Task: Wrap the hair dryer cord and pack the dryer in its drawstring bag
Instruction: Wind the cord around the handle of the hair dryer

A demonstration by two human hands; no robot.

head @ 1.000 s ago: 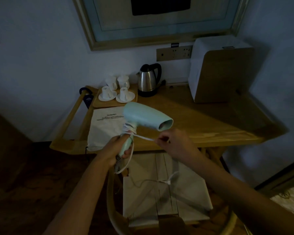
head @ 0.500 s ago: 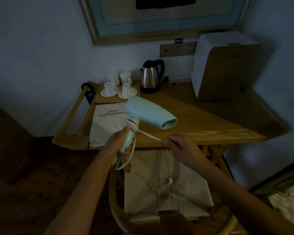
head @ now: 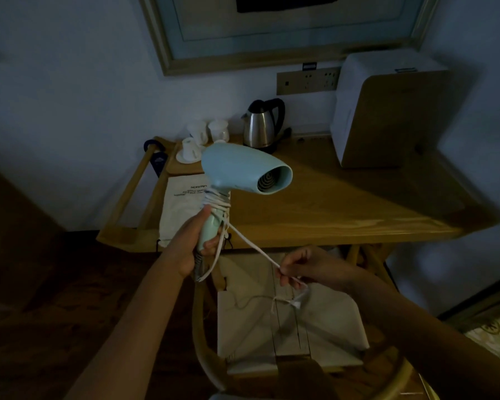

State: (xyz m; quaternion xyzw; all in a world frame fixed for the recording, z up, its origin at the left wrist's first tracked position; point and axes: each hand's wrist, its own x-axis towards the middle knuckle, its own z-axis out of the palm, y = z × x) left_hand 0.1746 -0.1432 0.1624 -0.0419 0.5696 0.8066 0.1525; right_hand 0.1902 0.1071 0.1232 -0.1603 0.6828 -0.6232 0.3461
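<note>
pale blue plastic, the dryer (head: 243, 168) is held up over the front edge of the desk (head: 344, 206), nozzle pointing right. the left hand (head: 191, 243) is wrapped round its handle, thumb up against the white coils already wound at the top of the handle. from those coils the cord (head: 251, 243) runs down and right, taut, to the right hand (head: 306, 267), whose fingertips pinch it; past the pinch a short tail droops to the plug (head: 296, 304), hanging free above a pale cushion (head: 315, 336).

the step in hand looks like cord wrapping, and it is well along: only a short run seems left unwound. the bag (head: 182, 209) lies flat on the desk just behind the dryer, printed side up, untouched, so packing is not yet begun.

next, the right hand would need to carry the cord round the handle again, keeping tension so the coils don't slacken, then tuck or hold the plug end. whether the bag's mouth is open i cannot tell.
</note>
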